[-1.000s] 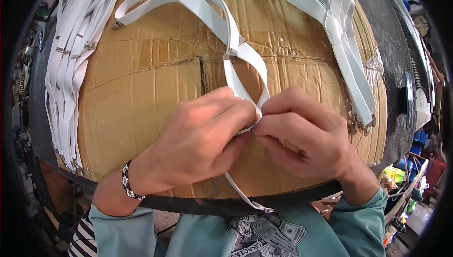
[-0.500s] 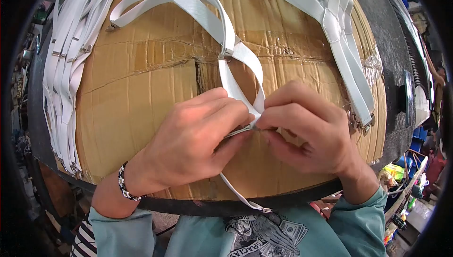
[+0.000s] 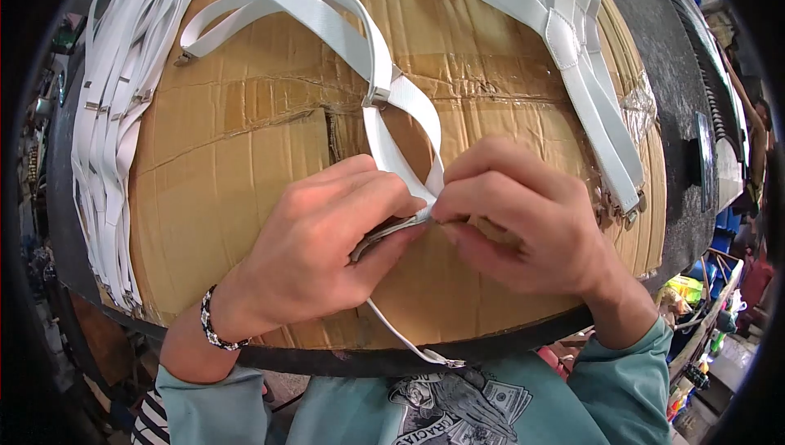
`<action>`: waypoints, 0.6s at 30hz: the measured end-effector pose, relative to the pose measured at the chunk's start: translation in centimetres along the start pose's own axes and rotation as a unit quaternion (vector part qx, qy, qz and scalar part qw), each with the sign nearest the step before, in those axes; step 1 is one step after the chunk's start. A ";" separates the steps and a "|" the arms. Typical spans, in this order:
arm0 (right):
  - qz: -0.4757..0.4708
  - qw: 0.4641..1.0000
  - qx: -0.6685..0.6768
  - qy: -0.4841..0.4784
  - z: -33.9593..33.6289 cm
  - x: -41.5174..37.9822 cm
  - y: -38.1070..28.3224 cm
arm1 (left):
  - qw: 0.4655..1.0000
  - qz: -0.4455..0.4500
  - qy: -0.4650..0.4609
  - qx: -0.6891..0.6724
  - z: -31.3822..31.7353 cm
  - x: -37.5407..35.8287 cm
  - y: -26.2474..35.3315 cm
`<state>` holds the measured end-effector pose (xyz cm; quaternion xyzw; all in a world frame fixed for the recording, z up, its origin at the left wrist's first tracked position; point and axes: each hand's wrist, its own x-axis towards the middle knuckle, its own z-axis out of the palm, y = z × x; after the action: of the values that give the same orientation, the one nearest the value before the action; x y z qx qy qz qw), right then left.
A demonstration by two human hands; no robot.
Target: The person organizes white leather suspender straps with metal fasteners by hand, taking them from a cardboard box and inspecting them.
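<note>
White elastic suspenders with metal clips and a slider lie in loops across the cardboard. My left hand, with a beaded bracelet at the wrist, pinches a folded part of the strap between thumb and fingers. Against it, my right hand is closed in a pinch on the strap where the bands meet; its fingertips hide the exact spot. Between the hands and the far edge, a metal slider sits on the strap. One thin strap end with a clip hangs down toward my body.
A thick bundle of white straps with metal fittings lies along the left side. Finished-looking suspenders with a stitched joining patch lie at the upper right. Under everything is a taped cardboard sheet on a dark table.
Both hands and the suspenders have shifted slightly left in view. More of the folded strap now shows beneath my left fingers. Both pinches persist.
</note>
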<state>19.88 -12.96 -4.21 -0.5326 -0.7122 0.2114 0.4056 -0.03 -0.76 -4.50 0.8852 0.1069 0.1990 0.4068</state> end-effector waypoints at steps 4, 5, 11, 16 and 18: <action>0.020 0.998 -0.039 -0.040 -1.1 -0.7 1.8 | 0.999 -0.026 -0.003 -0.021 0.0 -0.1 0.0; 0.030 0.997 -0.047 -0.057 -1.4 -0.8 2.1 | 0.999 -0.036 -0.006 -0.024 -0.1 -0.3 0.1; 0.015 1.000 0.002 0.002 -1.1 0.5 0.0 | 1.000 -0.009 0.002 -0.015 0.1 -0.3 -0.2; 0.034 0.999 0.002 -0.027 -0.8 0.2 0.1 | 1.000 0.005 -0.001 0.006 0.4 -0.2 -0.4; 0.041 0.998 -0.011 -0.036 -1.1 0.2 -0.1 | 1.000 0.012 -0.003 0.018 0.4 -0.1 -0.3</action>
<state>20.70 -12.93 -3.44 -0.5580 -0.7063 0.2388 0.3645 0.04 -0.88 -5.03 0.8941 0.0982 0.1996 0.3888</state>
